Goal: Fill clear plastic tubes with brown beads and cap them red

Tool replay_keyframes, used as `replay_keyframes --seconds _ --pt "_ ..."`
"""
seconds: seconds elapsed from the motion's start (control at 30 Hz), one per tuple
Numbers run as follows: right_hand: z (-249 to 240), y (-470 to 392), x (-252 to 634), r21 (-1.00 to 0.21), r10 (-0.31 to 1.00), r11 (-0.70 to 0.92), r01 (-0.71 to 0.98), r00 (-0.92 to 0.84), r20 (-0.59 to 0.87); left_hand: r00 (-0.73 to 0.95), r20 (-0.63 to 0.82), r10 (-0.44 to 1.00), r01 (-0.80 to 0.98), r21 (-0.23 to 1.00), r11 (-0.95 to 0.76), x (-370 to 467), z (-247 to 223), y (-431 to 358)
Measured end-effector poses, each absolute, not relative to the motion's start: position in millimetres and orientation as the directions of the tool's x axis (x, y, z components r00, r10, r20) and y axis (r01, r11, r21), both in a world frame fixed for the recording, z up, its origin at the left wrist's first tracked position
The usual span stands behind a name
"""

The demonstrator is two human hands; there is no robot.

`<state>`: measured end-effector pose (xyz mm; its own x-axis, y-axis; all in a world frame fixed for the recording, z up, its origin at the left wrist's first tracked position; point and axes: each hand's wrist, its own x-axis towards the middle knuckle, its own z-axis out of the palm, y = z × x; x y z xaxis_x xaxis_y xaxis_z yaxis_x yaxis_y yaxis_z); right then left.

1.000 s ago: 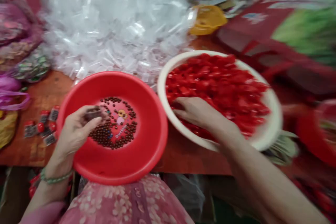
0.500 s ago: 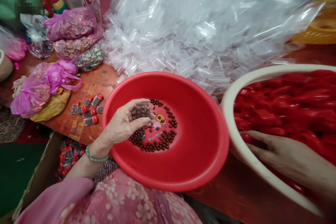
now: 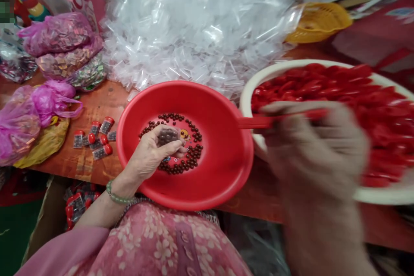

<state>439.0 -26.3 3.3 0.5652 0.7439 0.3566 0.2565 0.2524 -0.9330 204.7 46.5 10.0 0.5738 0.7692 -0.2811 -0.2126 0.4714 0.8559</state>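
Note:
Over the red basin (image 3: 220, 181), my left hand (image 3: 150, 151) is closed around a small clear plastic container (image 3: 168, 136) filled with dark brown balls. Loose brown balls (image 3: 189, 161) lie in a ring on the basin's printed bottom. My right hand (image 3: 318, 151), smeared by motion, is raised between the basin and a white tub (image 3: 381, 196). Its fingers are closed on a red plastic piece (image 3: 255, 123) that points left over the basin's right rim. Shiny red plastic pieces (image 3: 384, 108) fill the tub.
Filled, red-capped containers (image 3: 102, 152) lie left of the basin; more sit in a box (image 3: 76, 209) below. A heap of clear plastic containers (image 3: 194, 30) stands behind. Pink bags (image 3: 58, 36) are at left, a yellow basket (image 3: 318, 21) at back right.
My right hand has come up out of the tub and now holds a red plastic piece near the basin's rim. My left hand still holds the filled container. The view has turned right.

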Motion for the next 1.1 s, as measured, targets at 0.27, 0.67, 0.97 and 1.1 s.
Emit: replay_keyframes --seconds 0.27,0.67,0.97,1.1 --pt "-3 -22 360 -0.954 0.915 0.272 0.128 0.273 0.298 0.510 -0.337 0.792 -0.319 0.781 0.538 205 11 39" --pt "7 -26 359 -0.739 0.941 0.245 0.628 0.029 0.337 0.428 -0.076 0.900 -0.068 0.991 0.116 207 2 36" --pt "10 -25 357 -0.318 0.854 0.428 0.846 -0.263 0.449 0.521 -0.092 0.848 -0.099 0.981 0.167 195 -6 35" --pt "-1 -29 361 -0.098 0.794 0.507 0.856 -0.421 0.438 0.538 -0.148 0.830 -0.085 0.970 0.227 190 -10 37"
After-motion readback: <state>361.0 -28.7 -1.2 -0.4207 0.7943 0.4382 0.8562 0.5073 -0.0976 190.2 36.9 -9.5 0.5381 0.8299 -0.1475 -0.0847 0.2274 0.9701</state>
